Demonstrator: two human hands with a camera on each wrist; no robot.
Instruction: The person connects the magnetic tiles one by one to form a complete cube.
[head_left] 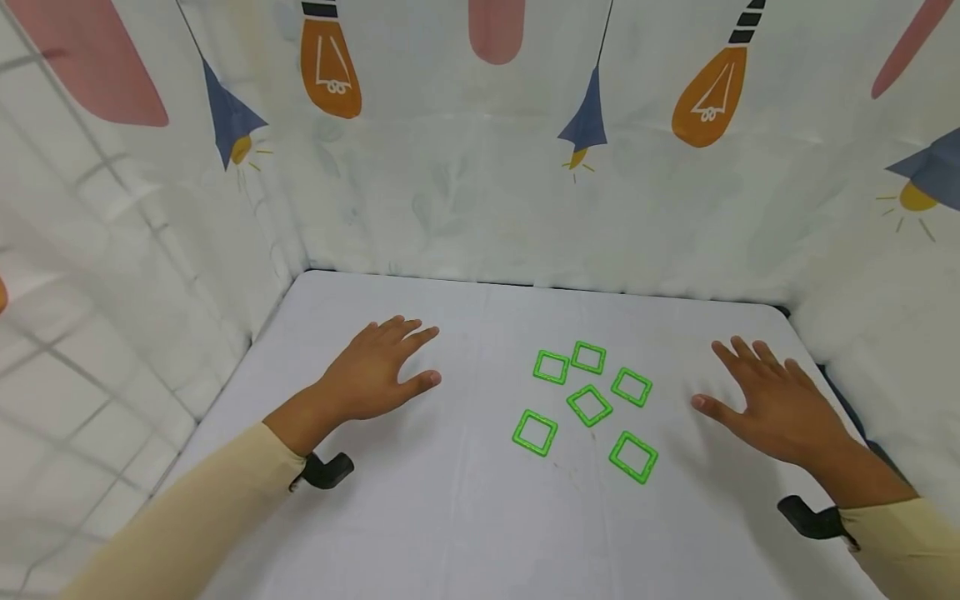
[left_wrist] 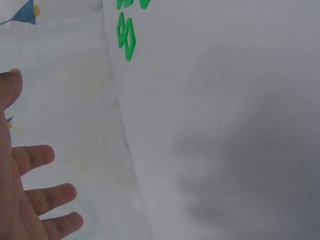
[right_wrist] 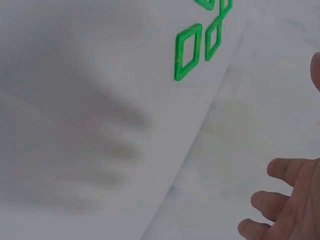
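Several green square frames (head_left: pixel 535 414) with hollow centres lie flat on the white table, right of its middle. Two of them nearly touch at the back of the group, and the others lie apart at different angles. My left hand (head_left: pixel 372 371) hovers over the table left of the squares, fingers spread and holding nothing. To their right my right hand (head_left: pixel 783 408) hovers too, fingers spread, thumb towards the squares. In the left wrist view the left hand's fingers (left_wrist: pixel 52 198) stretch out over bare cloth. The right wrist view shows a green square (right_wrist: pixel 177 60) beyond the hand's shadow.
The table (head_left: pixel 465 517) has a white cover and rounded back corners. White curtains (head_left: pixel 480 208) printed with lamps and bulbs hang behind it and at both sides. A black mount (head_left: pixel 328 472) sticks out under the left wrist, another (head_left: pixel 810 518) under the right.
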